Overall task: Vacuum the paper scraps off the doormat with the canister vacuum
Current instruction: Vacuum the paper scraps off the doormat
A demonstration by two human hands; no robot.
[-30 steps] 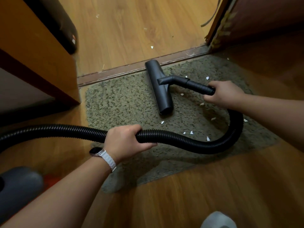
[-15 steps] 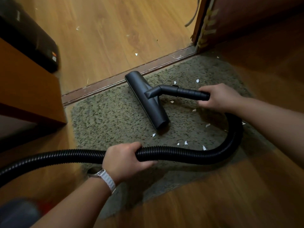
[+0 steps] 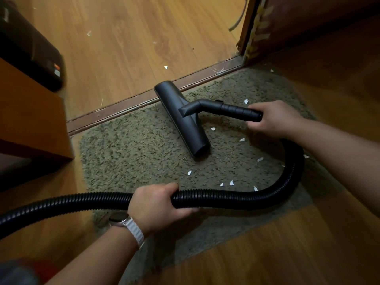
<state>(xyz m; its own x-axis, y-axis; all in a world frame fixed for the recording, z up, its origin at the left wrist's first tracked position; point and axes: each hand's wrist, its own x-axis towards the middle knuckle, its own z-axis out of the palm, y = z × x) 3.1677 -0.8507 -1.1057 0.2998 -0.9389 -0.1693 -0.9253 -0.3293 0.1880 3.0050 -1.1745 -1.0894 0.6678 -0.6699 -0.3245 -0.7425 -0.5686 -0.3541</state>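
A shaggy olive doormat (image 3: 131,153) lies on the wood floor against a door threshold. Several white paper scraps (image 3: 231,183) are scattered over its right half. The black floor nozzle (image 3: 183,122) rests on the mat, its far end at the threshold. My right hand (image 3: 273,118) grips the black wand (image 3: 230,109) just behind the nozzle. My left hand (image 3: 156,204) grips the ribbed black hose (image 3: 236,197), which loops round the mat's right side to the wand. A corner of the grey canister (image 3: 14,273) shows at the bottom left.
A wooden cabinet (image 3: 30,120) stands at the left, with a dark box (image 3: 28,48) behind it. The brown threshold strip (image 3: 127,105) crosses behind the mat. A door frame (image 3: 250,29) rises at the upper right. Scraps (image 3: 165,67) also lie on the floor beyond the threshold.
The view has shifted. The nozzle's far end reached the threshold a second ago, sat short of it half a second ago, and reaches it again now. Both hands keep their grips.
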